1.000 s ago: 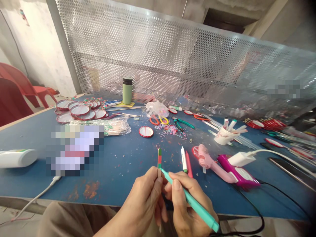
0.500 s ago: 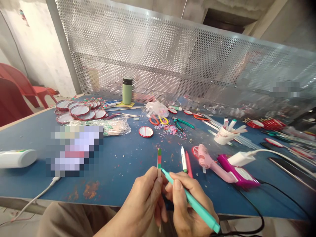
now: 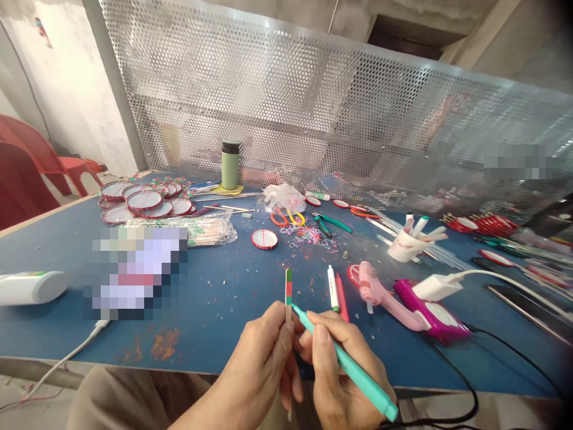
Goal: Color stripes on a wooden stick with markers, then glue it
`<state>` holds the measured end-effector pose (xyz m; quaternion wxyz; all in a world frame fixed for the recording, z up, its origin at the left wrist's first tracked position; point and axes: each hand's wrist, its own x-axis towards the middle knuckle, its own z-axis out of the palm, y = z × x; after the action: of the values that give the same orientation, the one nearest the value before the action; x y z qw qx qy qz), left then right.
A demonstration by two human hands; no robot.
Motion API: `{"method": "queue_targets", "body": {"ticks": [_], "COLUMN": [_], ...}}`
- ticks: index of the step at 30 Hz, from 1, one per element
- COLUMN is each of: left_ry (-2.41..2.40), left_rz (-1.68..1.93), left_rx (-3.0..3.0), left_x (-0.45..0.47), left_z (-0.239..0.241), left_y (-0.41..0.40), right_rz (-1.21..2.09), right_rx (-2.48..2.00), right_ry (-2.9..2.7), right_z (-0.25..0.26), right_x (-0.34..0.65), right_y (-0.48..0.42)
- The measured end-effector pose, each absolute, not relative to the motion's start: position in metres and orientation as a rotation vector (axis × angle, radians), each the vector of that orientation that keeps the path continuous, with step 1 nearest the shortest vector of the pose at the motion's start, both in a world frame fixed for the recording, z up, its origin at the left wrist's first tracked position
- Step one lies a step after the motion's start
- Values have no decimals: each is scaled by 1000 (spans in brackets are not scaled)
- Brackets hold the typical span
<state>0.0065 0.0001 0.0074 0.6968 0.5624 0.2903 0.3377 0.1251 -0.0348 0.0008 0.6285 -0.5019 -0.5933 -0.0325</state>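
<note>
My left hand (image 3: 264,352) pinches a thin wooden craft stick (image 3: 289,289) upright near the table's front edge. Its upper end carries bands of green, red and teal colour; bare wood shows just above my fingers. My right hand (image 3: 342,364) is closed around a teal marker pen (image 3: 364,379), whose tip meets the stick's edge at the teal band. Just beyond my right hand lie a white marker (image 3: 333,288) with a green end and a red marker (image 3: 342,298).
A pink glue gun (image 3: 385,298) rests by a purple power strip (image 3: 434,316) on the right. Behind stand a paper cup (image 3: 405,248) of pens and a green bottle (image 3: 230,167). Red-rimmed discs (image 3: 144,200) pile up at left, near a phone (image 3: 143,269) and packaged sticks (image 3: 210,232).
Hardly anything differs. Both hands keep their grip, and the marker tip stays at the stick's teal band.
</note>
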Motion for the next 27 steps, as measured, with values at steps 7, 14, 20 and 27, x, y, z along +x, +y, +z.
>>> {"method": "queue_targets", "body": {"ticks": [7,14,20,27], "left_ry": [657,641,652,654], "left_rz": [745,743,753,750], "left_rx": [1252,1255,1255,1261], "left_x": [6,7,6,6], "left_z": [5,6,5,3], "left_y": [0,-1,1,0], "right_rz": [-101,-97,-131,-136], "right_rx": [-1142,-1151,-1152,-1165], "right_ry": [-1386,-1363,-1421,-1402], "right_z": [2,0,1,0], "right_x": [126,126,128,127], "right_y": [-34,-34,-34,-35]}}
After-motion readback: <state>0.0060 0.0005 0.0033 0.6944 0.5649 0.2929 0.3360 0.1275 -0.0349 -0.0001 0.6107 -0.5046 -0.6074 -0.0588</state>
